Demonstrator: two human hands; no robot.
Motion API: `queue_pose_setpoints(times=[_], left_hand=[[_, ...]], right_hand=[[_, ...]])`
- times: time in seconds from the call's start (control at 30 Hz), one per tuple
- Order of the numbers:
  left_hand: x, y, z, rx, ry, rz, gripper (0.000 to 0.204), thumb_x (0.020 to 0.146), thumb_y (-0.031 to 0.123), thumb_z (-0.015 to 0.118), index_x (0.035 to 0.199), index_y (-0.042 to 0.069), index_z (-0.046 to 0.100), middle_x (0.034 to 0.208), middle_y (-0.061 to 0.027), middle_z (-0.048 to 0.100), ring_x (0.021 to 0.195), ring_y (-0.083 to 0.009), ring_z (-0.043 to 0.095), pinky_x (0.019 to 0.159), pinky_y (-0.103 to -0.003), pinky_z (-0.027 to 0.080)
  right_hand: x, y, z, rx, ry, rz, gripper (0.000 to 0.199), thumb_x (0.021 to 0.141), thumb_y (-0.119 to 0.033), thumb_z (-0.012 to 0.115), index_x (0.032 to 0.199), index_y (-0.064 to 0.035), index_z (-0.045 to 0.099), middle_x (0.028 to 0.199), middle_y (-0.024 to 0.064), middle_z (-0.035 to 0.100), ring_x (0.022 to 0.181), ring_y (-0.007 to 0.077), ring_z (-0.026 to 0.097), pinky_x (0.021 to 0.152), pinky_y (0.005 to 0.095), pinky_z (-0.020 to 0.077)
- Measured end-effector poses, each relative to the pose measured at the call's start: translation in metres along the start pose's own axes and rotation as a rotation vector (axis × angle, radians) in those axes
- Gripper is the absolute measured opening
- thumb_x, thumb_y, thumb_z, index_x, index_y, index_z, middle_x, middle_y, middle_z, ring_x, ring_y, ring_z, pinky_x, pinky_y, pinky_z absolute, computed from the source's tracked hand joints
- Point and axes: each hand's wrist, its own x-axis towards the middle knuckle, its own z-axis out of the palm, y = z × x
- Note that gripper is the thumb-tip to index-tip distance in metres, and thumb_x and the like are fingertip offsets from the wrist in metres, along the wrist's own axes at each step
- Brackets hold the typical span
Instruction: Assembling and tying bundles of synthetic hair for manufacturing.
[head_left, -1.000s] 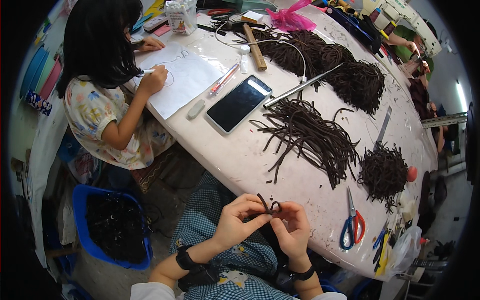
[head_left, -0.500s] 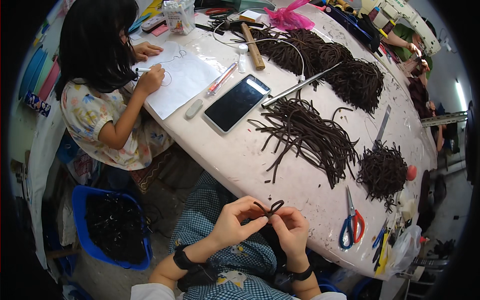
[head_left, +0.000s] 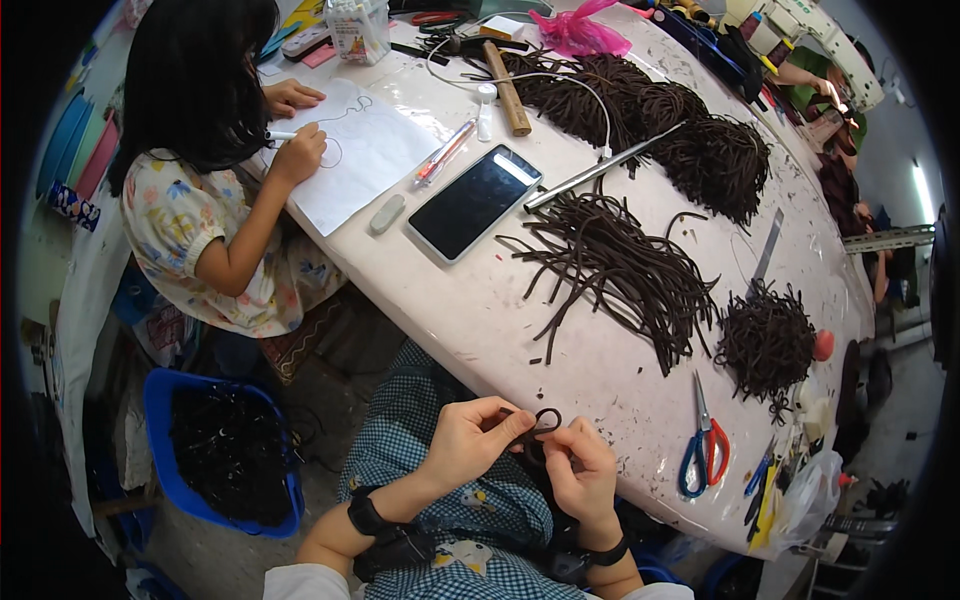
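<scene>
A short dark brown cord (head_left: 548, 415) is pinched between my two hands over my lap, by the table's near edge. It curves up into a small open loop. My left hand (head_left: 472, 438) grips it between thumb and forefinger at the loop's left side. On the other side, my right hand (head_left: 583, 466) has its fingertips closed on the cord; part of it is hidden there. Loose straight cords (head_left: 625, 270) lie ahead of my hands on the table. A heap of short, curled cord pieces (head_left: 765, 340) sits to the right, with scissors (head_left: 704, 440) nearer me.
On the white table (head_left: 450, 330) lie a phone (head_left: 475, 204), a metal rod (head_left: 605, 166), a hammer (head_left: 508, 90) and large cord bundles (head_left: 625, 105). A person (head_left: 215, 190) at left draws on paper (head_left: 375, 170). A blue basket (head_left: 160, 465) of dark scraps stands on the floor.
The two small upright loops of cord have become one rounder loop. My right hand has turned and drawn slightly away from my left, its fingers now curled inward.
</scene>
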Motion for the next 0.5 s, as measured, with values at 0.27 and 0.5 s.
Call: queue_pose_setpoints(times=[0.27, 0.5], left_hand=[[0.0, 0.0, 0.001, -0.069, -0.001, -0.024, 0.022, 0.08, 0.02, 0.06, 0.076, -0.002, 0.059, 0.063, -0.0033, 0.059, 0.055, -0.0055, 0.053, 0.049, -0.017, 0.041], [0.0, -0.004, 0.007, -0.045, -0.013, 0.052, 0.02, 0.081, 0.017, 0.059, 0.073, -0.001, 0.057, 0.063, -0.0039, 0.059, 0.055, -0.0057, 0.053, 0.049, -0.017, 0.042]], right_hand=[[0.001, 0.011, 0.0, 0.15, -0.076, 0.063, 0.013, 0.075, 0.002, 0.053, 0.086, -0.0002, 0.059, 0.065, 0.005, 0.048, 0.056, 0.0101, 0.046, 0.05, 0.0218, 0.0362], [0.003, 0.013, 0.0, 0.026, -0.146, 0.015, 0.006, 0.077, -0.004, 0.051, 0.075, 0.0012, 0.053, 0.065, 0.0056, 0.052, 0.055, 0.0109, 0.047, 0.051, 0.022, 0.038]])
